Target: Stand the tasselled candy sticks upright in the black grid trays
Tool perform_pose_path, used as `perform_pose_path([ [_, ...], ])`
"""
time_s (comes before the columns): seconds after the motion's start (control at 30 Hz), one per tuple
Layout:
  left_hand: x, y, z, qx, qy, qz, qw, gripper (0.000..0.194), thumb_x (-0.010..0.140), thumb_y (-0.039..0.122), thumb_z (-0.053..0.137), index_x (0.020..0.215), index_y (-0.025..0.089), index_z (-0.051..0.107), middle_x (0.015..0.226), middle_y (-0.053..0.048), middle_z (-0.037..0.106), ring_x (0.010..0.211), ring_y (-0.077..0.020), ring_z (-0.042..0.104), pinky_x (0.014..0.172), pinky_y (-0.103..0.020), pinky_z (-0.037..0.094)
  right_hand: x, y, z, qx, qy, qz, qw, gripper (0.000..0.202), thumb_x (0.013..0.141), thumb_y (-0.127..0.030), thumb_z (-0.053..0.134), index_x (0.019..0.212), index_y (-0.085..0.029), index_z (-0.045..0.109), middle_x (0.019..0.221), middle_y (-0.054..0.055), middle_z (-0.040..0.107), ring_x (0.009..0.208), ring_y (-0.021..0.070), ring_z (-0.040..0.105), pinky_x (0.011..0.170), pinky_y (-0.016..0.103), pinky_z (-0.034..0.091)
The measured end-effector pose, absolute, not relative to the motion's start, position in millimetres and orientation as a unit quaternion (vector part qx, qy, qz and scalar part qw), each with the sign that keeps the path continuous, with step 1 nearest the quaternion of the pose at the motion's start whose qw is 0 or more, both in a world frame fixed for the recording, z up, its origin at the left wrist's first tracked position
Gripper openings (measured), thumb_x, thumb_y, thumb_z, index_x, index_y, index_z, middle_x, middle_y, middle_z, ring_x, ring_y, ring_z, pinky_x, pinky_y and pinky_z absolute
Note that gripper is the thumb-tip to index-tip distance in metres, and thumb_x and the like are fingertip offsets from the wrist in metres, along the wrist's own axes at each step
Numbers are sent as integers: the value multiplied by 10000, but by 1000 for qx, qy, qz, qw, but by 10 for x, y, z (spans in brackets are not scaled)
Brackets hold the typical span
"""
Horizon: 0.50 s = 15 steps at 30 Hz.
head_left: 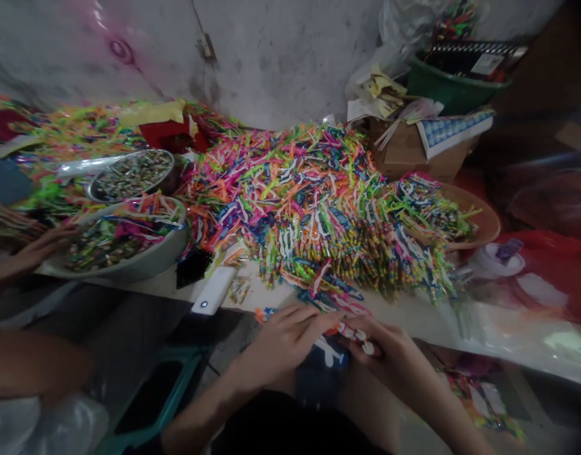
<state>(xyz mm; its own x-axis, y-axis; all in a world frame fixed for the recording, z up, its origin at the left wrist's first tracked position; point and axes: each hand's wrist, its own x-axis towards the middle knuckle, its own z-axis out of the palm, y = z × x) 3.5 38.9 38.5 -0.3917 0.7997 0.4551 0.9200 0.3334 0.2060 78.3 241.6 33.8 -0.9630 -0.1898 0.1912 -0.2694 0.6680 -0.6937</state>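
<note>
Both of my hands are close together at the table's front edge. My right hand (378, 338) is closed around a small bundle of wrapped sticks (359, 335) with pale round ends. My left hand (290, 332) reaches over to the bundle's left side, its thumb and fingers pinching brightly coloured strips there. Just beyond my hands, a few loose colourful pieces (323, 294) lie at the foot of a large heap of multicoloured wrapped items (295, 183). Part of what my left hand grips is hidden by its fingers.
A white power bank-like box (213, 291) lies at the table edge. Filled basins, one grey-green (148, 256) and one metal (94, 189), stand left, near another person's hand (39, 249). An orange basin (489, 221), cardboard box (404, 151) and plastic sheeting (522, 335) are right.
</note>
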Motion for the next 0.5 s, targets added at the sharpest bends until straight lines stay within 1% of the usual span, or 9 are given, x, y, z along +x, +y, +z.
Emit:
perform_pose_path([
  [0.1, 31, 380, 389, -545, -802, -201, 140, 324, 956, 157, 310, 1202, 144, 520, 940, -49, 664, 891, -130, 603, 791, -245, 499, 800, 2420, 350, 116, -918, 377, 38, 184, 876, -275, 506, 1007, -227, 627, 675, -13, 657, 525, 122, 571, 527, 202, 417],
  [0.17, 20, 375, 382, -564, -790, -188, 152, 334, 956, 155, 313, 1239, 125, 487, 986, -61, 661, 923, -128, 594, 807, -244, 493, 801, 2420, 364, 100, -917, 385, 20, 196, 887, -317, 507, 1028, -245, 622, 677, -23, 662, 540, 124, 586, 534, 201, 421],
  [0.27, 1, 364, 364, -596, -770, -155, 166, 355, 948, 139, 343, 1287, 99, 440, 1053, -77, 658, 966, -141, 584, 818, -260, 489, 795, 2418, 375, 84, -916, 392, -21, 207, 891, -340, 497, 1036, -259, 620, 696, -26, 672, 571, 134, 607, 556, 206, 434],
  [0.37, -10, 352, 336, -617, -753, -147, 176, 304, 937, 127, 378, 1211, 113, 506, 1037, -62, 678, 926, -153, 603, 797, -277, 490, 784, 2421, 369, 84, -912, 395, -68, 185, 876, -336, 503, 972, -247, 635, 692, -14, 673, 599, 150, 618, 573, 214, 445],
  [0.43, -8, 345, 307, -624, -744, -158, 181, 260, 934, 125, 385, 1127, 129, 558, 1047, -55, 682, 920, -154, 610, 798, -278, 486, 773, 2425, 358, 89, -907, 403, -85, 166, 864, -325, 513, 932, -245, 641, 699, -8, 674, 618, 155, 620, 588, 217, 452],
  [0.5, 0, 338, 267, -621, -743, -171, 182, 251, 935, 127, 382, 1092, 137, 577, 1051, -56, 684, 921, -151, 612, 802, -272, 482, 763, 2422, 340, 95, -901, 412, -94, 148, 854, -307, 519, 910, -245, 641, 715, -11, 676, 630, 154, 617, 607, 219, 456],
])
